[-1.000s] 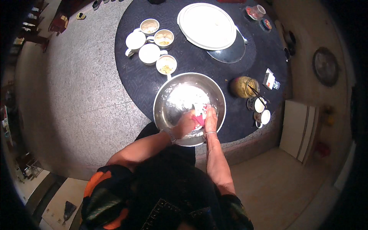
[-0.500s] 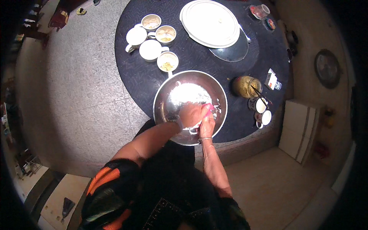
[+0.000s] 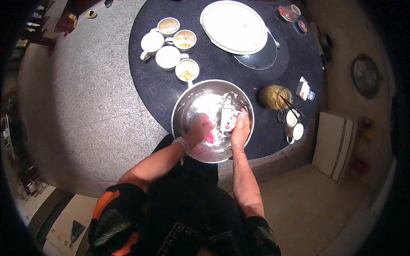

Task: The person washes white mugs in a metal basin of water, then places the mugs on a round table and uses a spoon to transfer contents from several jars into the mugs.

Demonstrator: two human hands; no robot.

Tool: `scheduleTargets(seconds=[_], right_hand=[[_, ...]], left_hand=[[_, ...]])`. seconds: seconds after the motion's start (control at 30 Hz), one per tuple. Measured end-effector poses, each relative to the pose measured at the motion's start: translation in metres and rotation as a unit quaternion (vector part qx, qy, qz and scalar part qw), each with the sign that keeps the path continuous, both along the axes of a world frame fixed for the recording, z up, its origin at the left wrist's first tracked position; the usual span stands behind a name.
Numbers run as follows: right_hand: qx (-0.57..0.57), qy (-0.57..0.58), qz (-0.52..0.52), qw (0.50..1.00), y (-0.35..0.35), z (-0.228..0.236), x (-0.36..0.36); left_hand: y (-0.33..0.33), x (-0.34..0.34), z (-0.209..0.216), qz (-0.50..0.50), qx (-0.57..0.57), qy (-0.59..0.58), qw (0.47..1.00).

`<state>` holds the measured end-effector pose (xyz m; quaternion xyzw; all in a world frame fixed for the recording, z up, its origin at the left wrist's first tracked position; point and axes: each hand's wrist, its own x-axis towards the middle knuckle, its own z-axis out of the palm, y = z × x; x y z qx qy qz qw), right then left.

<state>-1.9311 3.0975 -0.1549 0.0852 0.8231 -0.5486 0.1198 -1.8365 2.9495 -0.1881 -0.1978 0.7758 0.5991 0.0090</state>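
Note:
A wide metal basin (image 3: 181,100) with water in it stands at the near edge of the table, and both my hands are inside its rim. My right hand (image 3: 241,130) is closed round a white cup with red flowers (image 3: 229,120), tilted on its side over the water. In my left hand (image 3: 198,130) is a bunched pink cloth (image 3: 209,135), partly hidden under the fingers and hanging toward the water. A little gap separates the cloth from the cup.
Several white mugs (image 3: 168,57), some with yellow bits inside, stand beyond the basin at left. A big white lid (image 3: 234,26) overlaps a dark glass lid (image 3: 260,57). A jar (image 3: 270,97) with yellow contents and two cups (image 3: 294,132) stand at right.
My hands, close together over the pink cloth before, have moved apart. The left went left with the cloth; the flowered cup now shows in the right.

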Motion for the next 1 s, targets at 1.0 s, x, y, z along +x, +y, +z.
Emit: scheduleTargets(seconds=[1.0], right_hand=[[-0.419,-0.151,-0.031,0.895,-0.006,0.133,0.008]], left_hand=[[-0.039,0.002,0.069,0.018,-0.154,0.047,0.987]])
